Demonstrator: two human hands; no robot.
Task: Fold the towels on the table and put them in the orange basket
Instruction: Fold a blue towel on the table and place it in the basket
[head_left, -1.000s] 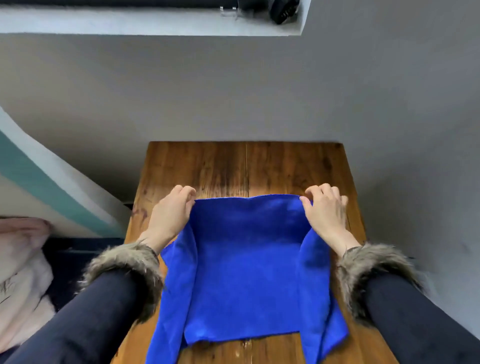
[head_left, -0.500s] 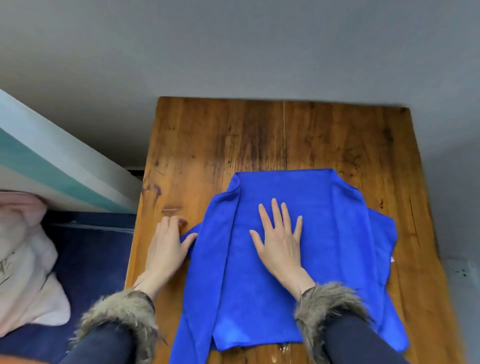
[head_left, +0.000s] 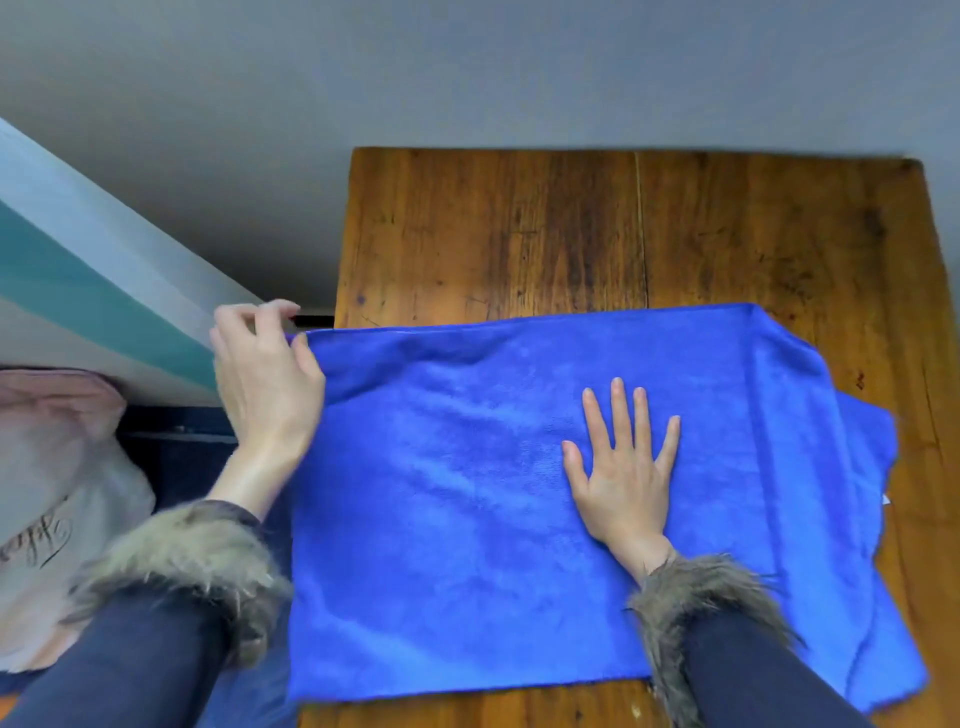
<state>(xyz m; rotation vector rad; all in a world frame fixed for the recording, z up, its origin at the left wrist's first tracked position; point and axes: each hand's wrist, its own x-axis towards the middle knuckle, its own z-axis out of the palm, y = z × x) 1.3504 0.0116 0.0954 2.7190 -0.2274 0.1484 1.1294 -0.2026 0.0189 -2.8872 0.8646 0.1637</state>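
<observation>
1 blue towel (head_left: 467, 519) lies mid-fold on the worktop (head_left: 519, 234): right hand (head_left: 621, 478) presses it with spread fingers, left hand (head_left: 265, 374) pinches its far-left corner, probably to fold it across next.

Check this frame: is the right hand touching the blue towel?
Touching. The head view shows the right hand lying flat, fingers spread, on the blue towel, with no gap visible beneath the palm.

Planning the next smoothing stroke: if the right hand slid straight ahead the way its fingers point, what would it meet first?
Only more blue towel up to its far edge, then bare wooden table. The right hand lies flat; nothing else shows ahead.
</observation>
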